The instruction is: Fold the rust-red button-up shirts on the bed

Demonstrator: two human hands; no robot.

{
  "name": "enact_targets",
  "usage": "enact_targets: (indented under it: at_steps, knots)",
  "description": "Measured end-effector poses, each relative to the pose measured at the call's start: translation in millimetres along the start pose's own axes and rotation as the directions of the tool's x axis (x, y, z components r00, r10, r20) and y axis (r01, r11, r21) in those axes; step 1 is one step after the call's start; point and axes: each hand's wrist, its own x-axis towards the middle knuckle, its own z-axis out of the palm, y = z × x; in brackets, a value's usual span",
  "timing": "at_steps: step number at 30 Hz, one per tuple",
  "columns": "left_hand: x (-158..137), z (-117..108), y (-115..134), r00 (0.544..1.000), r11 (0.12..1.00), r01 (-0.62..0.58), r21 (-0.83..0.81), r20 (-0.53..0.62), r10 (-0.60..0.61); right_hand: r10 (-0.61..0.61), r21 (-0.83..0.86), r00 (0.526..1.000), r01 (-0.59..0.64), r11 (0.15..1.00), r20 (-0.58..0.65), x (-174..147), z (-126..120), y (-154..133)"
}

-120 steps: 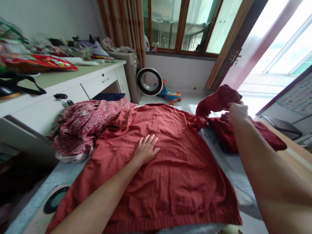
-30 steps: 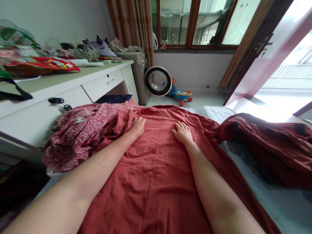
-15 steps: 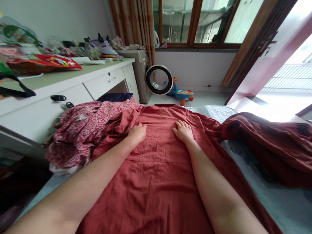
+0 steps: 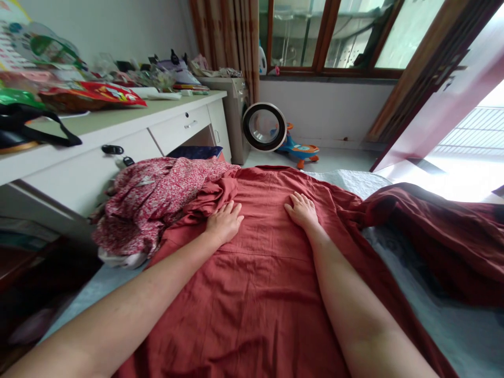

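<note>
A rust-red garment [image 4: 252, 283] lies spread over a bed with a pale blue cover [image 4: 350, 181]. It looks like a shirt or dress, with a seam running across it and small wrinkles. My left hand [image 4: 225, 222] rests flat on its left part, fingers stretched out, beside a bunched fold that seems to be a sleeve. On the right part my right hand [image 4: 303, 210] also lies flat, fingers a little spread. Neither hand grips the cloth. The garment's right sleeve stretches to the right, towards a dark red heap of cloth [image 4: 441, 236].
A red-and-white patterned cloth [image 4: 149, 199] is heaped at the left. Beyond it stands a white desk [image 4: 134, 134] with a cluttered top. A washing machine with its round door [image 4: 264, 127] swung open and a blue-orange ride-on toy [image 4: 299, 149] are at the back.
My left hand has gone from curled fingers on the cloth to a flat, outstretched pose. My right hand stays flat in about the same spot. The view has shifted slightly to the left.
</note>
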Motion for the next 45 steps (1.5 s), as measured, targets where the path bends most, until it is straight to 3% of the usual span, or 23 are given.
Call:
enact_targets:
  at_steps: [2,5,7,11,22,27,31,33,35,36,38,41,45]
  knots:
    - [-2,-9,15,0.999,1.0,-0.013,-0.009,-0.032,0.012,0.004,-0.002,1.0,-0.004,1.0,-0.003,0,0,0]
    - [-9,-13,53,0.956,0.943,-0.294,-0.155,-0.031,0.292,0.0,-0.003,1.0,0.0,1.0,-0.014,0,1,0]
    - [-18,-7,76,0.919,0.893,-0.382,-0.239,0.007,0.395,-0.003,-0.001,1.0,0.003,1.0,-0.025,0,1,0]
    - [-36,7,95,0.943,0.918,-0.329,-0.222,-0.025,0.332,-0.008,-0.001,0.999,0.008,1.0,-0.038,0,1,0]
    - [-80,1,91,0.952,0.928,-0.307,-0.209,-0.049,0.304,-0.029,-0.093,0.999,0.025,0.995,-0.04,-5,-1,-6]
    - [-101,1,96,0.962,0.935,-0.272,-0.227,-0.025,0.273,0.015,-0.129,0.995,-0.002,0.992,0.101,1,-10,-8]
    - [-110,-1,97,0.966,0.931,-0.256,-0.258,-0.029,0.258,0.065,-0.118,0.956,-0.032,0.992,0.286,-1,-24,-15]
    - [-111,-1,97,0.966,0.928,-0.258,-0.269,-0.045,0.256,0.002,-0.087,0.96,0.023,0.996,0.28,-14,-27,-25]
    - [-112,-1,97,0.965,0.926,-0.262,-0.273,-0.066,0.254,-0.166,-0.042,0.97,0.176,0.983,0.176,-33,-26,-39]
    - [-112,0,97,0.964,0.926,-0.265,-0.27,-0.075,0.254,-0.281,-0.024,0.953,0.285,0.958,0.109,-44,-23,-46]
    - [-113,1,98,0.963,0.928,-0.268,-0.258,-0.083,0.255,-0.434,0.017,0.892,0.435,0.9,0.127,-61,-15,-57]
    - [-114,3,98,0.963,0.934,-0.269,-0.235,-0.079,0.258,-0.475,0.025,0.861,0.479,0.877,0.183,-67,-3,-62]
    - [-115,4,100,0.962,0.936,-0.273,-0.223,-0.089,0.26,-0.385,-0.016,0.905,0.394,0.919,0.18,-42,1,-58]
